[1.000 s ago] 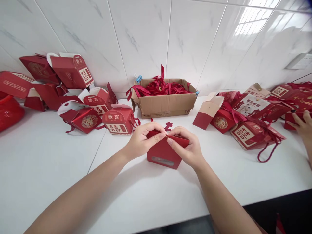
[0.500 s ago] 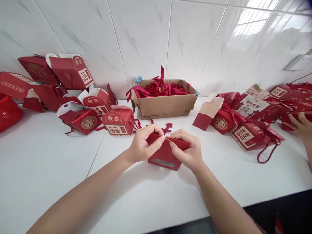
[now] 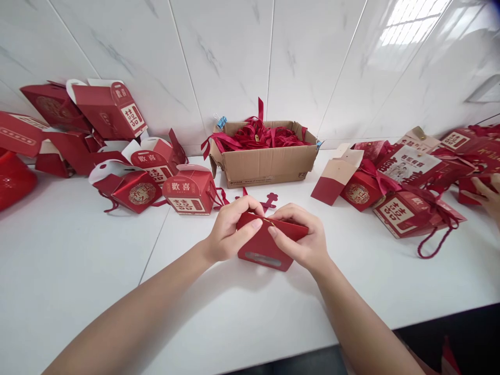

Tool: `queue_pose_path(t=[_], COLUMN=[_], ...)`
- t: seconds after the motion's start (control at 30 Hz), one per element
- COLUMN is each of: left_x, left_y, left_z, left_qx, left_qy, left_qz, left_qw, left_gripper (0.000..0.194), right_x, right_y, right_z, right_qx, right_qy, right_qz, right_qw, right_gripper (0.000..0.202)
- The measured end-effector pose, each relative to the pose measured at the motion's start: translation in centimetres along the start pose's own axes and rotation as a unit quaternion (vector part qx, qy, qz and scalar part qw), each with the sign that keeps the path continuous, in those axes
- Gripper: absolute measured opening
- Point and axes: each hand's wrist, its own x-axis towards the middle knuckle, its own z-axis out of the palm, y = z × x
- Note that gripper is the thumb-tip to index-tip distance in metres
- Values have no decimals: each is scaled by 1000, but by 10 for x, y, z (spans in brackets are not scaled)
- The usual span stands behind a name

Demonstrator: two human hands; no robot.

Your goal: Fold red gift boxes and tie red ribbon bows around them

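The red box (image 3: 261, 240) in hand is on the tabletop (image 3: 187, 307), in front of the cardboard carton (image 3: 265, 167) of dark red ribbons (image 3: 273, 138). The left hand (image 3: 224, 234) and right hand (image 3: 308, 237) both grip its top edge, thumbs on the near side and fingers curled over the far side, with a thin gold-coloured piece (image 3: 269, 222) between the thumbs.

As far as shows, the box's body is folded into shape, its oval window (image 3: 262, 258) low on the near face. The top edges lie close together, but the closing looks unfinished: I cannot tell whether the gold piece is fastened. No ribbon bow shows on this box. Just beyond it is a flower-ended red piece (image 3: 269, 202); whether it is attached is unclear.

Among the others, 1 box at right (image 3: 396, 214) already carries a ribbon, while a cream-and-red box (image 3: 336, 179) has its top flaps up, so judged by these, work remains there. Another person's hand (image 3: 490, 195) touches a box at the far right.
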Motion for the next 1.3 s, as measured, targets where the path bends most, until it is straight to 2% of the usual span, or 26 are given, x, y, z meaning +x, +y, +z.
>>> queue_pose_path(t=[0.17,0.33,0.8,0.97,1.03,1.13,1.17,1.23,1.3], left_x=[2,2,-1,2,3,3,3,1,-1], left_y=[4,7,6,7,7,6,5,2,-3], left_z=[3,1,0,2,3,3,4,5,8], left_qx=[32,8,-9,-11,-18,-36,-50,-98,-150], left_qy=[29,17,-4,13,9,12,16,30,54], left_qz=[2,-39,-76,-88,-88,-88,-90,-93,-89], left_qw=[999,999,997,996,996,995,995,990,983], left_gripper=[7,11,18,20,21,22,22,22,23], right_x=[1,0,3,7,5,-7,-12,-25,-37], right_y=[-1,-1,4,4,4,7,9,12,14], right_z=[1,-2,-9,-17,-26,-41,-45,-49,-49], right_qx=[-20,-25,-33,-43,-54,-62,-62,-64,-78], right_qy=[10,-6,-51,-78,-111,-179,-204,-243,-245], right_qz=[-6,-24,-32,21,62,132,153,179,194], right_qw=[1000,999,998,996,990,973,965,951,947], right_gripper=[11,11,7,9,23,65,74,77,72])
